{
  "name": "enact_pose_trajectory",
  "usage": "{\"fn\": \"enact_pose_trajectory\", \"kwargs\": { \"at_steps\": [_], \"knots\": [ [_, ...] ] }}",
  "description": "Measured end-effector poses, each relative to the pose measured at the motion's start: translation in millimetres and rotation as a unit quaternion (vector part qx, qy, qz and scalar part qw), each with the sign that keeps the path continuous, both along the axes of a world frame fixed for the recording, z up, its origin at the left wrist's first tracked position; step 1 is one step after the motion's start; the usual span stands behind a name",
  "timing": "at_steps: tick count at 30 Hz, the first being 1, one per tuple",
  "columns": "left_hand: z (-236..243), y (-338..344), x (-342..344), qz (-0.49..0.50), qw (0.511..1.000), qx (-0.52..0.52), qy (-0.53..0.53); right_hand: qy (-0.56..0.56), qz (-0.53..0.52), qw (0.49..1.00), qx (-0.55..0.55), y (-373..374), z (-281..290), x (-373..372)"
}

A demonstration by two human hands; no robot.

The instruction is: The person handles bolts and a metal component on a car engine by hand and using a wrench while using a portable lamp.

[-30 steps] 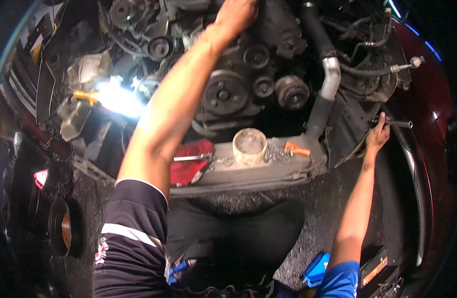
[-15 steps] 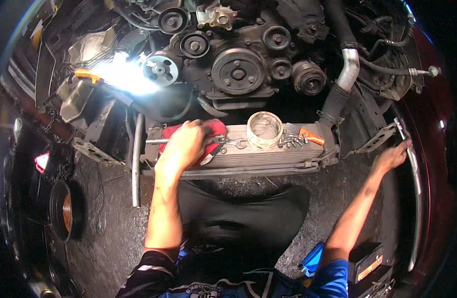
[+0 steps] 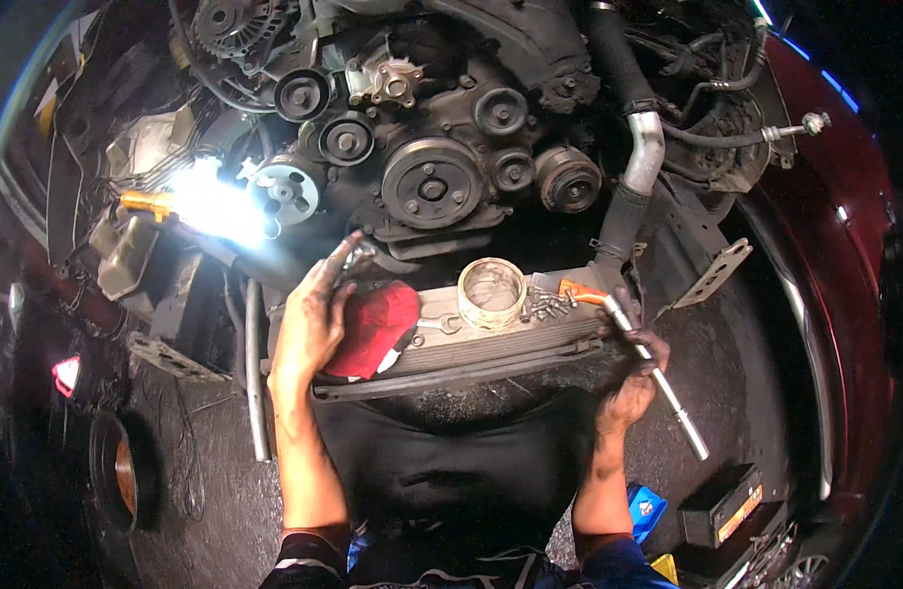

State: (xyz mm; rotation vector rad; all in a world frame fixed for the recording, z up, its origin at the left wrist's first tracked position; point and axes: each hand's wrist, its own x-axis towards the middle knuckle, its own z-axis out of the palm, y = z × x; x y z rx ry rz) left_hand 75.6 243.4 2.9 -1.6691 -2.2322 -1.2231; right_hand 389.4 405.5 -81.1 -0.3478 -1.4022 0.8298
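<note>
My right hand [image 3: 636, 378] is wrapped round a long silver socket-wrench handle [image 3: 679, 417], which slants down to the right in front of the radiator's right end. My left hand [image 3: 314, 329] is raised beside a red cloth [image 3: 383, 329], its fingers pointing toward the engine. A small shiny metal piece [image 3: 357, 257] shows at its fingertips; its kind is unclear. From under the cloth sticks the open end of a wrench [image 3: 441, 324]. Right of it stands a round cream-coloured container [image 3: 492, 292], with several loose bolts [image 3: 549, 305] and an orange-handled scraper [image 3: 581, 292] next to it.
Ahead are the engine's crankshaft pulley [image 3: 431, 185] and several smaller pulleys. A bright work lamp [image 3: 216, 206] shines at left. The radiator [image 3: 451, 358] lies before me, with a metal pipe [image 3: 259, 393] at its left. A black box [image 3: 721, 506] sits at lower right.
My right hand has come in from the right fender with the silver handle. My left hand has let go of the wrench and lifted left, off the red cloth. The view has shifted.
</note>
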Motion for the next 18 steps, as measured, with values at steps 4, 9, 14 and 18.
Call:
{"fn": "enact_pose_trajectory", "kwargs": {
  "at_steps": [4, 9, 14, 18],
  "knots": [
    [23.5, -3.2, 28.6, -0.073, 0.992, 0.068, -0.075, 0.080, 0.078, 0.993, -0.048, -26.9, 16.5, -16.9],
    [19.2, -0.5, 88.0, -0.169, 0.965, 0.071, -0.187, 0.067, 0.154, 0.980, -0.103, -54.2, 29.8, -28.1],
    [1.0, -5.5, 111.6, -0.171, 0.963, 0.063, -0.199, 0.024, 0.154, 0.975, -0.161, -83.2, 24.1, -28.5],
    [-13.6, -3.8, 113.1, -0.153, 0.975, 0.057, -0.152, -0.001, 0.183, 0.979, -0.090, -95.4, 28.5, -36.7]
  ]
}}
